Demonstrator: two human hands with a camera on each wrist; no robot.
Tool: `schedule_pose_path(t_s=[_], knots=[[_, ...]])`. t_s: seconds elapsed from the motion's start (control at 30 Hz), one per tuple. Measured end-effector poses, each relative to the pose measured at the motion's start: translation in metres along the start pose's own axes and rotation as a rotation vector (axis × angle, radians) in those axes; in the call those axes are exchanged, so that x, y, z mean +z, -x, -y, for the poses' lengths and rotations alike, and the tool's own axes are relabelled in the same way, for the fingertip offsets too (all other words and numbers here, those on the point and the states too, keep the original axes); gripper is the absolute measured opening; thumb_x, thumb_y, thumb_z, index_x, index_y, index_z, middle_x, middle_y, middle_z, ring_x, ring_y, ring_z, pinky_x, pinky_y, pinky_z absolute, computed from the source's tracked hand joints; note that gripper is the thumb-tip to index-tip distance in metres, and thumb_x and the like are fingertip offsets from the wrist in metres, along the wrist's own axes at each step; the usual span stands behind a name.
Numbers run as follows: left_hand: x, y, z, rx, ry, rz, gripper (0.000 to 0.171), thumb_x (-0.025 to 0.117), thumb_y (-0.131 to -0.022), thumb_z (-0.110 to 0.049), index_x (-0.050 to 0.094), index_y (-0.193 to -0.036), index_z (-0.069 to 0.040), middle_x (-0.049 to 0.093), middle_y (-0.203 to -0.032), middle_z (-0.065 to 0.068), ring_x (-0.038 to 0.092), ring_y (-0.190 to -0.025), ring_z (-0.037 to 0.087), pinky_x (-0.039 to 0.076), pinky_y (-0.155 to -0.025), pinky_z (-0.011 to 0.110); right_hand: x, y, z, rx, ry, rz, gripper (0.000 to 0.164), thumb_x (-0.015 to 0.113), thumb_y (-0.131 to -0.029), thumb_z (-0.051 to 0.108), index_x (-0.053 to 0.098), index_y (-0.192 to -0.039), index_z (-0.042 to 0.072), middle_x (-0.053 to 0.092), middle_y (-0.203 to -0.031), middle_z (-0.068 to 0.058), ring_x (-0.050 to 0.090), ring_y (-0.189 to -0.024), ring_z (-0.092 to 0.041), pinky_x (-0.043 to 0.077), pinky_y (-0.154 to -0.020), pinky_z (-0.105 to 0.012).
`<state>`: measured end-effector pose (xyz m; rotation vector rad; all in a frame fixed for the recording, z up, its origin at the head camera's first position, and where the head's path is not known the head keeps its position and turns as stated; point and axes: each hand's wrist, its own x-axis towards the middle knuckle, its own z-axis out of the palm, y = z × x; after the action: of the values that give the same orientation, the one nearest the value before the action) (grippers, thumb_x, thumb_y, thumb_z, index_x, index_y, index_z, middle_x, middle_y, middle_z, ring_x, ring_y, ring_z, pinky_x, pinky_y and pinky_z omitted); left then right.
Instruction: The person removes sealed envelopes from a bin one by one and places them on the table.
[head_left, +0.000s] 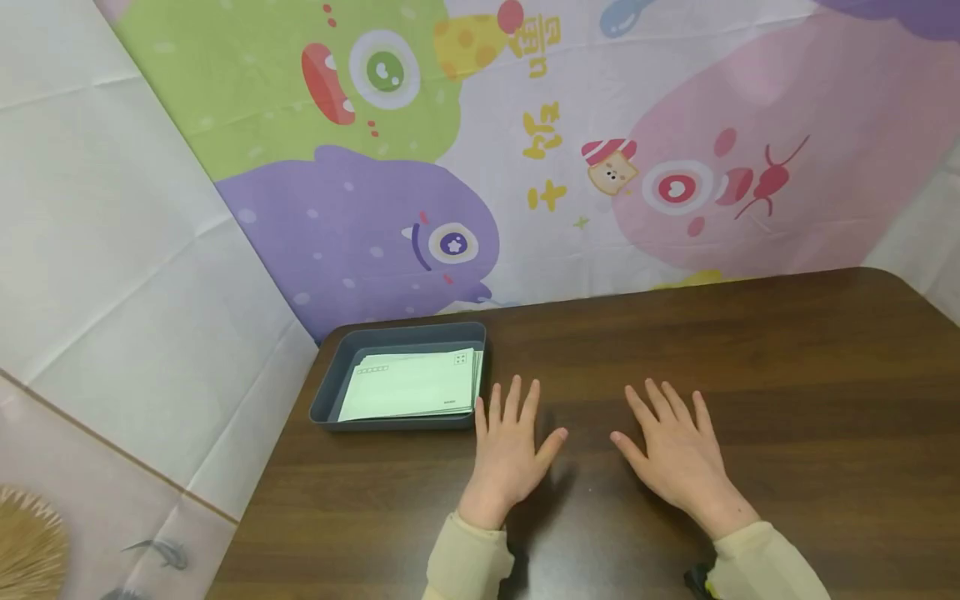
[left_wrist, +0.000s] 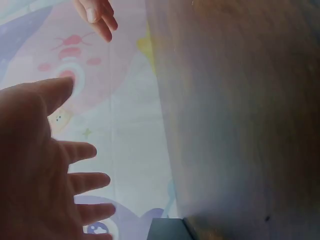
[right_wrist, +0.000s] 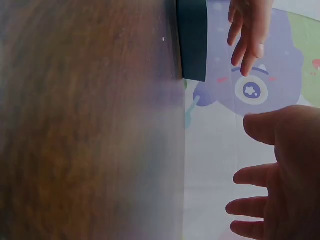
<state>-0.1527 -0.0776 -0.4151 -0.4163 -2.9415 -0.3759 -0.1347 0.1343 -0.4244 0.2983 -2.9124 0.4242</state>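
Brown table (head_left: pixel 825 375), cartoon backdrop (head_left: pixel 555 250), envelopes (head_left: pixel 412 385) in tray (head_left: pixel 397 425)

The print (head_left: pixel 449 402) on the top envelope (head_left: pixel 412 383) is too small to read, the envelopes beneath (head_left: pixel 478 369) are mostly covered, and the left wrist view crops the tray (left_wrist: pixel 170 230).

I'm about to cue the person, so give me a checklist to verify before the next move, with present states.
1. Left grip free: ok, it holds nothing.
2. Right grip free: ok, it holds nothing either.
3. Tray on the table: ok, though near the table's left edge.
4. Envelopes inside: ok, but their edges do not line up.
5. Left grip clear of the tray wall: cannot tell; the two meet in the head view.
6. Envelope count: cannot tell; they overlap.
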Motion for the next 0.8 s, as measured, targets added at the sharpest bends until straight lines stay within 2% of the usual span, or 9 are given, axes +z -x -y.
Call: schedule_pose_path(t_s=[0.1,0.2,0.27,0.37,0.43,0.53,0.63,0.7,0.8], knots=[[0.000,-0.002,0.002,-0.026,0.048,-0.073,0.065,0.045,-0.088,-0.049,0.037,-0.138,-0.008,0.034,-0.142,0.014,0.029,-0.131,0.035,0.021,-0.104,0.054,0.000,0.000,0.001,0.010,-0.013,-0.023,0.060,0.049,-0.089,0.042,0.038,-0.137,0.007,0.035,-0.139,-0.022,0.029,-0.128,-0.041,0.010,-0.103,-0.059],[-0.001,-0.005,0.008,-0.082,0.106,-0.218,0.057,0.053,-0.087,-0.039,0.045,-0.129,-0.001,0.042,-0.135,0.017,0.037,-0.125,0.035,0.028,-0.101,0.051,0.002,0.000,0.002,0.023,-0.029,-0.050,0.056,0.050,-0.089,0.037,0.042,-0.134,0.005,0.044,-0.133,-0.020,0.038,-0.123,-0.040,0.014,-0.103,-0.059],[-0.002,-0.007,0.013,-0.141,0.166,-0.318,0.052,0.058,-0.084,-0.030,0.049,-0.123,0.002,0.045,-0.130,0.019,0.040,-0.122,0.035,0.031,-0.098,0.049,0.002,0.000,0.003,0.035,-0.047,-0.063,0.053,0.051,-0.089,0.034,0.044,-0.132,0.003,0.050,-0.127,-0.021,0.045,-0.116,-0.039,0.021,-0.100,-0.058],[-0.005,-0.009,0.026,-0.264,0.271,-0.416,0.043,0.061,-0.081,-0.022,0.053,-0.116,0.003,0.050,-0.121,0.019,0.046,-0.113,0.034,0.036,-0.092,0.047,0.003,-0.001,0.005,0.067,-0.096,-0.060,0.050,0.052,-0.089,0.031,0.047,-0.128,0.001,0.054,-0.120,-0.022,0.054,-0.104,-0.040,0.039,-0.087,-0.054],[-0.008,-0.011,0.036,-0.361,0.349,-0.436,0.041,0.060,-0.081,-0.021,0.054,-0.113,0.002,0.051,-0.117,0.018,0.048,-0.108,0.035,0.038,-0.089,0.046,0.003,-0.001,0.007,0.099,-0.152,-0.037,0.049,0.052,-0.089,0.030,0.047,-0.127,-0.001,0.054,-0.118,-0.024,0.058,-0.093,-0.040,0.047,-0.070,-0.049],[-0.011,-0.013,0.054,-0.521,0.468,-0.445,0.049,0.060,-0.080,-0.021,0.046,-0.120,0.004,0.044,-0.118,0.022,0.044,-0.108,0.037,0.038,-0.088,0.046,0.003,-0.003,0.008,0.137,-0.255,0.009,0.047,0.052,-0.089,0.027,0.047,-0.125,-0.003,0.054,-0.115,-0.026,0.061,-0.083,-0.036,0.048,-0.060,-0.045],[-0.013,-0.015,0.072,-0.670,0.595,-0.467,0.070,0.062,-0.078,-0.019,0.026,-0.132,0.008,0.027,-0.124,0.028,0.029,-0.115,0.040,0.031,-0.093,0.049,0.003,-0.007,0.011,0.163,-0.370,0.079,0.045,0.052,-0.090,0.024,0.047,-0.124,-0.004,0.057,-0.111,-0.025,0.063,-0.078,-0.029,0.049,-0.063,-0.042],[-0.014,-0.016,0.083,-0.744,0.691,-0.495,0.083,0.064,-0.078,-0.017,0.011,-0.136,0.009,0.014,-0.127,0.029,0.018,-0.118,0.041,0.025,-0.097,0.050,0.004,-0.011,0.014,0.191,-0.466,0.142,0.045,0.050,-0.090,0.024,0.045,-0.126,-0.004,0.058,-0.109,-0.023,0.063,-0.070,-0.023,0.049,-0.062,-0.038],[-0.015,-0.017,0.095,-0.837,0.810,-0.552,0.090,0.065,-0.077,-0.014,0.001,-0.137,0.007,0.004,-0.129,0.027,0.008,-0.121,0.040,0.019,-0.101,0.049,0.005,-0.018,0.020,0.236,-0.591,0.217,0.045,0.049,-0.091,0.023,0.042,-0.129,-0.001,0.058,-0.110,-0.021,0.060,-0.058,-0.015,0.048,-0.056,-0.030]])
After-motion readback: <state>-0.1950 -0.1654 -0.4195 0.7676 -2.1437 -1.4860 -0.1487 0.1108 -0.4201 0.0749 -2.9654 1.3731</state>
